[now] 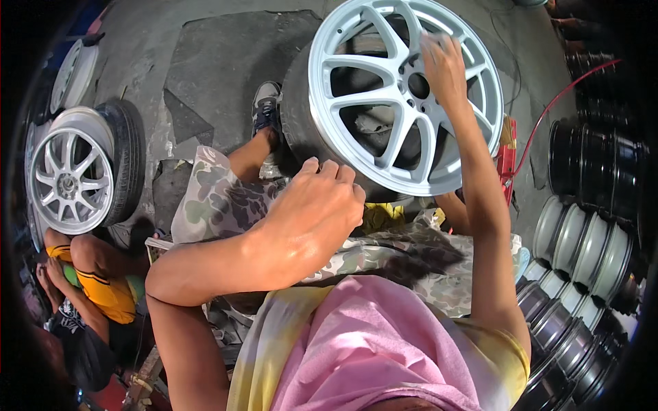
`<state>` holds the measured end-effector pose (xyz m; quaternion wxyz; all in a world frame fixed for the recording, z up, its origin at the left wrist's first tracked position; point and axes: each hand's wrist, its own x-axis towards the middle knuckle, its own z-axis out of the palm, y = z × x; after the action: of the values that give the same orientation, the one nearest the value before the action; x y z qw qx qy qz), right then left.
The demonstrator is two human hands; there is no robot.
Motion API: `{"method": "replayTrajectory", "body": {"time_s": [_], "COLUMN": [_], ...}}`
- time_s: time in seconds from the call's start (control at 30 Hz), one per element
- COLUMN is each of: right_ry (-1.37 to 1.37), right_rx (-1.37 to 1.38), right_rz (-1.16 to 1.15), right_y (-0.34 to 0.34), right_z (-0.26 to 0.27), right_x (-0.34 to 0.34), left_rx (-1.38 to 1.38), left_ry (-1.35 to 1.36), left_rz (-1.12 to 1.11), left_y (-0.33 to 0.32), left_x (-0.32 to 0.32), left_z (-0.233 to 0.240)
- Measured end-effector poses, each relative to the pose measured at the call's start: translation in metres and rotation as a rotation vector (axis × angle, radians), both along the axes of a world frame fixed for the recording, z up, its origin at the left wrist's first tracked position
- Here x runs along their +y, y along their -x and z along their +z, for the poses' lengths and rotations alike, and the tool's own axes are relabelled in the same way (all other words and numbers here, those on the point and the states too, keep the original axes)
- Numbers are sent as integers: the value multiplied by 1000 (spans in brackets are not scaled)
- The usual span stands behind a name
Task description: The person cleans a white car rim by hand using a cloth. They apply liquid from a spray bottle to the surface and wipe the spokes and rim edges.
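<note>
A pale, light-blue-white alloy wheel rim (401,97) rests tilted on top of a tyre (303,123) in front of me. My right hand (443,64) lies against the rim's spokes just right of the centre hole, fingers bent and slightly blurred; whether something thin is under the fingertips cannot be made out. My left hand (329,200) hovers over my lap near the rim's lower left edge, its fingers curled down. Its palm is hidden, so whether it holds anything does not show. Yellow material (381,217) lies below the rim, between my legs.
A silver multi-spoke wheel (69,181) leans by a tyre (126,159) at left, above a seated person (105,293). Stacked rims (581,246) line the right side. A red hose (565,90) runs to a red object (506,159). Dark matting (226,61) covers part of the floor.
</note>
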<state>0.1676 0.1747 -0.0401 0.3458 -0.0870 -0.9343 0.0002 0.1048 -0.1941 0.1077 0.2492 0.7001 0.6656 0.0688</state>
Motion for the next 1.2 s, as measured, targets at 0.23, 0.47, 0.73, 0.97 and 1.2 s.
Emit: {"method": "replayTrajectory", "body": {"time_s": [0.23,0.47,0.73,0.97,1.2], "right_ry": [-270,-36,20,152,83], "right_rx": [-94,-73,-11,26,62], "right_rz": [-22,-36,-181,-541,-728], "right_y": [48,-48,-47,-42,-7], "right_z": [13,15,4,-3,-11], "right_x": [49,33,34,93,-6], "left_rx": [12,5,-6,-16,14], "left_ry": [-33,-60,-28,-53,-30], "left_rz": [-40,-34,23,-70,-19], "left_y": [-9,-5,-3,-13,-16], "left_x": [17,8,14,24,21], "left_z": [-11,2,-1,0,1]}}
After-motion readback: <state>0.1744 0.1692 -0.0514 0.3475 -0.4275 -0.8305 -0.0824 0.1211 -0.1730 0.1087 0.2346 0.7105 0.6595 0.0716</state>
